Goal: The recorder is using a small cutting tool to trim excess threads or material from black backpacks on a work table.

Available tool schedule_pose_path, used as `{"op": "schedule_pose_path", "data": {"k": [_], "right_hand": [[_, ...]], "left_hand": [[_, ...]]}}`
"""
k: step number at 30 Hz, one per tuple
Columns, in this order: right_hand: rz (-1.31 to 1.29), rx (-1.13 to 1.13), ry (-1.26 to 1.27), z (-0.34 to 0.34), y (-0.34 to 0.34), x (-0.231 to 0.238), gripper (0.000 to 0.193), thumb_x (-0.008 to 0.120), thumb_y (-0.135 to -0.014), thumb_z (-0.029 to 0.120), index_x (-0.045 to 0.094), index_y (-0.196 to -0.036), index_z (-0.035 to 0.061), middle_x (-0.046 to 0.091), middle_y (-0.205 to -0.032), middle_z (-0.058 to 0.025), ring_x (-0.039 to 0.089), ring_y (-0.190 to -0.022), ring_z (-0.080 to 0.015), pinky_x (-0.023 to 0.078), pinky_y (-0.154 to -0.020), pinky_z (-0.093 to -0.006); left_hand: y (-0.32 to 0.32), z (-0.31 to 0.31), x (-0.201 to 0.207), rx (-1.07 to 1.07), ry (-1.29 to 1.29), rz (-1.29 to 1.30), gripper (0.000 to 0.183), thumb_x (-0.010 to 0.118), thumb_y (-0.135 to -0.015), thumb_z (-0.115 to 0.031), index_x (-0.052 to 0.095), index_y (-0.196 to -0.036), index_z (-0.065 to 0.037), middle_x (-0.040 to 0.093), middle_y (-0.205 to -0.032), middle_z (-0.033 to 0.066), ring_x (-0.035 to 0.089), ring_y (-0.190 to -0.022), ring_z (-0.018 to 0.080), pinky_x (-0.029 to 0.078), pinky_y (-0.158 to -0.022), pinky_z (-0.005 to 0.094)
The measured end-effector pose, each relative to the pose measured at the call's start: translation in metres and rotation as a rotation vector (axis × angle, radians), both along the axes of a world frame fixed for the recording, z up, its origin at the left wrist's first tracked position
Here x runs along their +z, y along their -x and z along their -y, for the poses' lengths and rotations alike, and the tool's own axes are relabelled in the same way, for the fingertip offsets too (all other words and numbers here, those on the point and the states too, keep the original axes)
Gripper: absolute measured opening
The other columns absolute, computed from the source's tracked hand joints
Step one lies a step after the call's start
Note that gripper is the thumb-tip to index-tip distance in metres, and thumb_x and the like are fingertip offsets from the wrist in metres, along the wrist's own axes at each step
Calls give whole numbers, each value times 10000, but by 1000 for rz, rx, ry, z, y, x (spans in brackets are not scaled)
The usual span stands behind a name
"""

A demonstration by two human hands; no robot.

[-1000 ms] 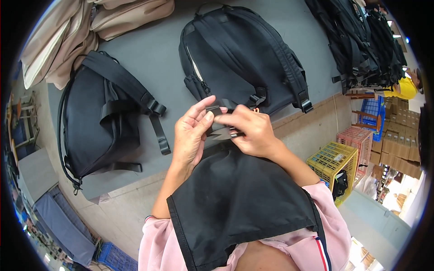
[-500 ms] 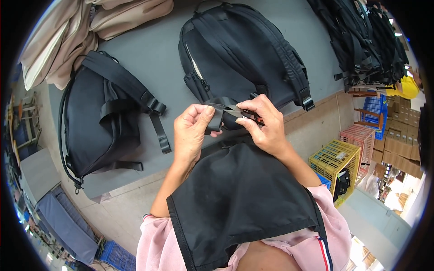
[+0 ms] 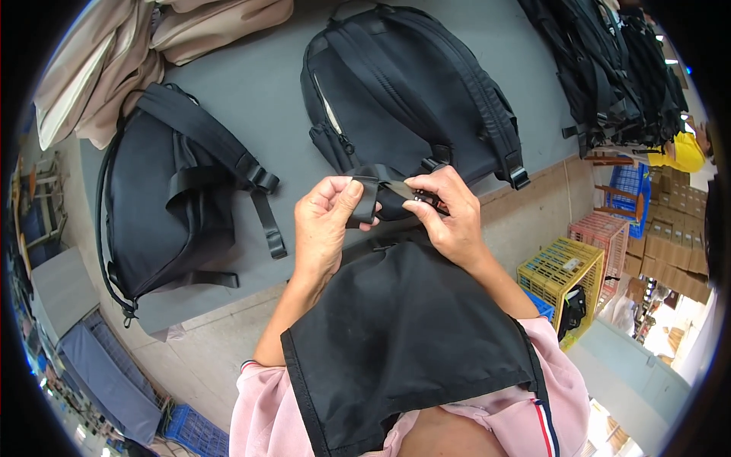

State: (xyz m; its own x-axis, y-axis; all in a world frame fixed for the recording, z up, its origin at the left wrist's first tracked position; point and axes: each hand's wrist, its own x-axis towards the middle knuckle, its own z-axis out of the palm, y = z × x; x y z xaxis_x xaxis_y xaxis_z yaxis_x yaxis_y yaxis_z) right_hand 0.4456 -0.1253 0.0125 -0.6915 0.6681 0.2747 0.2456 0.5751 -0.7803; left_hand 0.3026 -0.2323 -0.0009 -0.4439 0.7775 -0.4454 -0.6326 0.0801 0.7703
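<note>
A black backpack (image 3: 403, 99) lies on the grey table with its shoulder straps up. At its near end, my left hand (image 3: 321, 225) pinches a black webbing strap (image 3: 366, 202) between thumb and fingers. My right hand (image 3: 454, 217) is closed around small thread snips (image 3: 397, 189), most of whose dark handle is hidden by my fingers. The metal blades point left, close beside the strap; whether they touch it I cannot tell. A second black bag (image 3: 164, 221) with loose straps and buckles rests on the table to the left.
Beige bags (image 3: 221, 30) are piled at the far left of the grey table (image 3: 251, 91). Black bags (image 3: 609, 76) are heaped at the far right. Yellow (image 3: 560, 266) and pink crates (image 3: 601, 228) stand right of the table, with cardboard boxes (image 3: 674, 236) beyond. A black apron (image 3: 403, 327) covers my front.
My right hand and the snips have shifted very slightly to the right, and less of the handle shows between the fingers. The left hand keeps its pinch on the strap.
</note>
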Motion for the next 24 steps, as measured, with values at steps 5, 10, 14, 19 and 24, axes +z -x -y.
{"op": "schedule_pose_path", "data": {"k": [5,10,14,19,24], "right_hand": [[-66,27,6,3,5,1,271,717,-680,15,630,-936,40,571,-746,-70,565,-600,-182,451,-527,-279],[-67,16,-70,5,6,-1,275,728,-669,29,633,-927,49,591,-769,-75,582,-612,-208,458,-530,-295],[-90,65,-169,4,3,-5,269,709,-693,-25,630,-947,12,590,-819,-82,533,-599,-140,428,-534,-246],[-23,9,-12,7,-4,1,294,709,-683,-30,625,-961,13,584,-821,-81,526,-642,-142,412,-537,-240],[-44,22,-37,6,1,1,274,721,-687,24,633,-946,40,583,-780,-69,564,-583,-159,448,-507,-268]], "left_hand": [[3,4,-3,-66,-37,130,263,621,-881,-259,596,-900,3,641,-730,92,604,-578,132,470,-519,222],[4,6,-2,-86,-34,234,262,627,-876,-261,599,-888,0,632,-727,90,594,-562,132,468,-513,224],[3,6,-2,-78,-34,278,264,633,-872,-263,601,-888,-1,630,-729,89,592,-559,133,469,-514,225],[2,4,-1,-59,-25,236,263,635,-870,-264,602,-888,-4,633,-734,91,597,-564,136,473,-514,226],[0,4,0,-61,-25,200,253,636,-871,-255,603,-889,-5,636,-736,93,602,-564,140,477,-507,227]]}}
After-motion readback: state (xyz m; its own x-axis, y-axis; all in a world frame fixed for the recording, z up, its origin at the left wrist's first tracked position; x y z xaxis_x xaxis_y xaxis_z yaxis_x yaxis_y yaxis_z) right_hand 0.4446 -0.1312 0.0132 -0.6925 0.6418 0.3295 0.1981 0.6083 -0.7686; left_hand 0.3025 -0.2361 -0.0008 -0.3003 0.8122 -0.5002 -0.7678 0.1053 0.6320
